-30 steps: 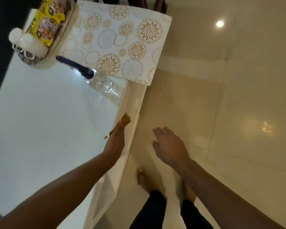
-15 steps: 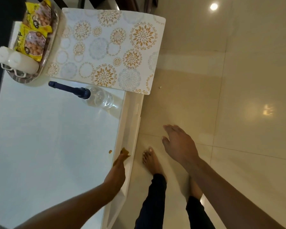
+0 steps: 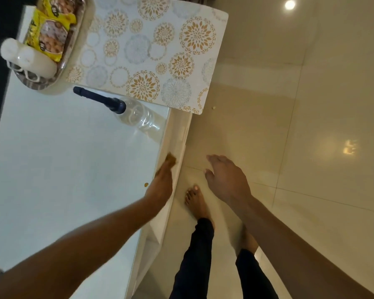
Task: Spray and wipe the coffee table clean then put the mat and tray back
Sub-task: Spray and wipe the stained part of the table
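Tray (image 3: 34,84) at 10 o'clock on the far left corner of the coffee table (image 3: 63,169), loaded: two white candles (image 3: 26,58) and yellow snack packets (image 3: 50,33). Not yet back in place, by judgement.

Mat (image 3: 151,52) at 12 o'clock, lying across the far end of the table and overhanging its right edge; pushed aside, not yet reset.

Spray bottle (image 3: 125,111) near frame centre, just below the mat's near edge; clear body, dark blue head pointing toward 10 o'clock. Whether upright or lying cannot be told from this angle. Untouched by either hand.

Small brown crumb (image 3: 146,185) on the glass, just beside the left hand (image 3: 161,184). Left hand at the table's right edge, fingers on a small brown cloth or pad (image 3: 171,158), apparently pressing it to the edge; exact grip hidden. Wiping in progress, by judgement.

Right hand (image 3: 227,180) off the table at 4 o'clock over the floor, fingers spread and relaxed, holding nothing. Pale speck (image 3: 213,108) on floor below the mat's corner.

Left to do: finish the wipe, clear the crumb, return mat and tray.
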